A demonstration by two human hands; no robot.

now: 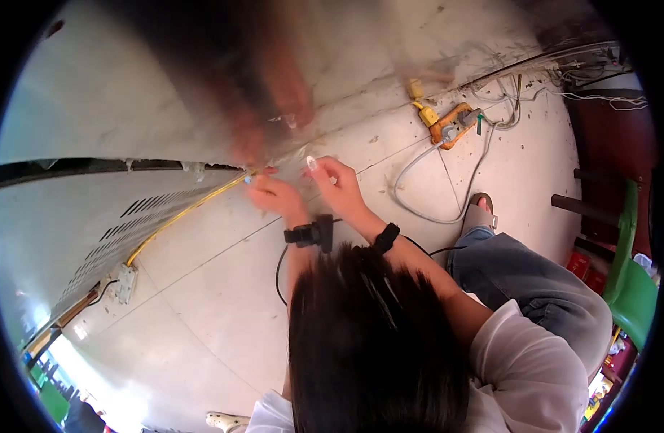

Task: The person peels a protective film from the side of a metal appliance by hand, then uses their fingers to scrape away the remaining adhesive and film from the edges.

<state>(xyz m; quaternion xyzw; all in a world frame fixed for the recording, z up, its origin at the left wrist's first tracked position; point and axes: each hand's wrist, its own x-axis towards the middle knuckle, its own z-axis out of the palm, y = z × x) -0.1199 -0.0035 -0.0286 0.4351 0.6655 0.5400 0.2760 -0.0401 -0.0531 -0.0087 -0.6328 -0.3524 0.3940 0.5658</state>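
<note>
My left hand (pixel 275 196) is closed at the yellow cable (pixel 191 209), its fingertips pinched together near the cable's upper end by the glossy wall. A small light-blue spot shows at those fingertips. To its right, my right hand (pixel 340 189) is raised over the floor with thumb and fingers drawn together. A small shiny whitish piece (pixel 311 163) shows at its fingertips; I cannot tell what it is. Black straps (pixel 309 234) circle both wrists. The yellow cable runs down along a vented panel (pixel 122 238) to a white socket box (pixel 126 283).
An orange power strip (pixel 454 126) with a yellow plug (pixel 427 114) and grey cable (pixel 418 211) lies by the wall at upper right. Loose wires (pixel 563 68) bunch in the corner. A green chair (pixel 627 267) stands at right. Dark hair covers the lower middle.
</note>
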